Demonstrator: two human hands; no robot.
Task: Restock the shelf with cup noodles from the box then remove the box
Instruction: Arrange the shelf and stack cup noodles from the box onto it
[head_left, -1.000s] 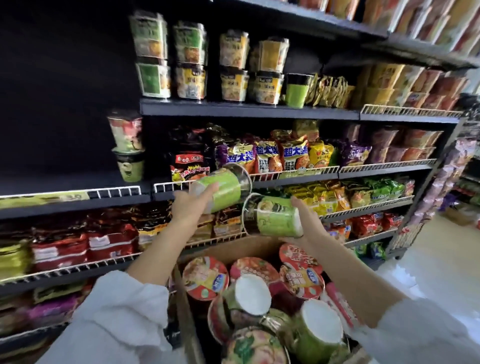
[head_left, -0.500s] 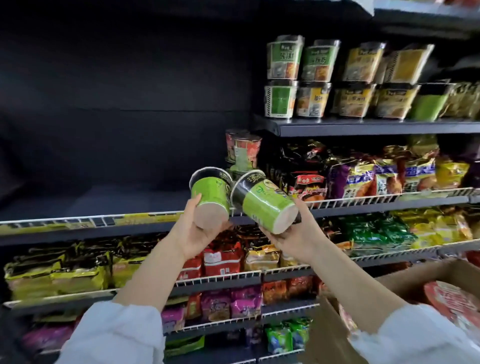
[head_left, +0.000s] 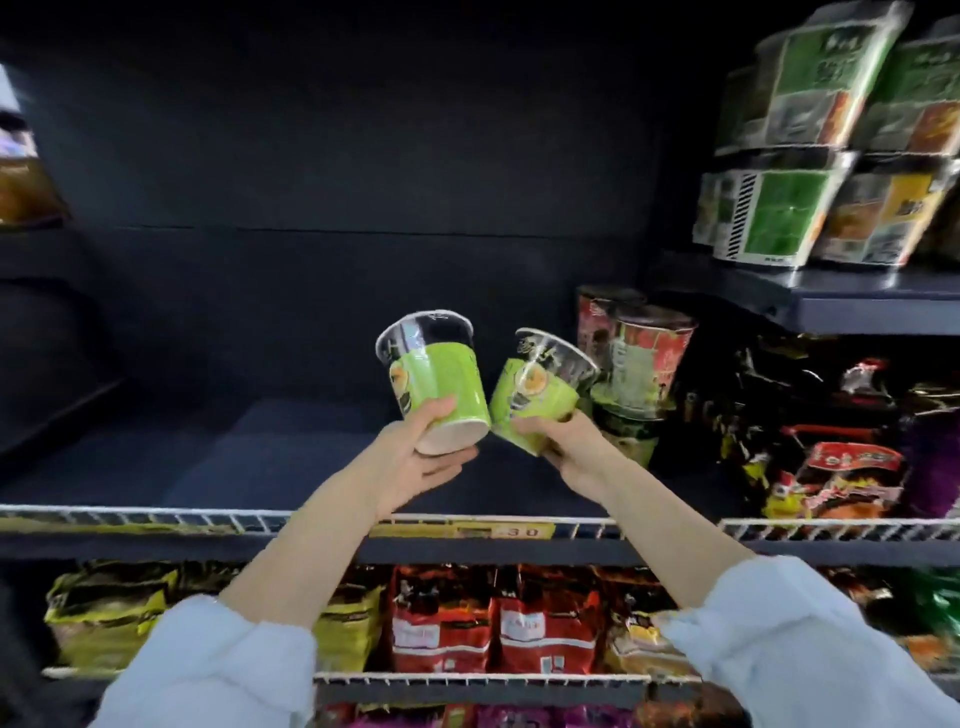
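Observation:
My left hand (head_left: 415, 457) grips a green cup noodle (head_left: 434, 379) by its base, the cup upright and tilted a little left. My right hand (head_left: 566, 447) grips a second green cup noodle (head_left: 537, 392) by its base, tilted right. The two cups touch near their bottoms. Both hang above the dark shelf (head_left: 291, 457), past its white wire front rail (head_left: 156, 519). The box is out of view.
Two stacked cup noodles (head_left: 636, 364) stand on the same shelf just right of my right hand. Noodle packets (head_left: 841, 467) fill the shelf farther right. Square noodle bowls (head_left: 810, 156) sit on the higher shelf. Packets (head_left: 493, 623) line the lower shelf.
Both hands carried the green cups up from the box to the bare shelf. The cups turned from lying sideways to nearly upright. The view swung left, and the box left the frame.

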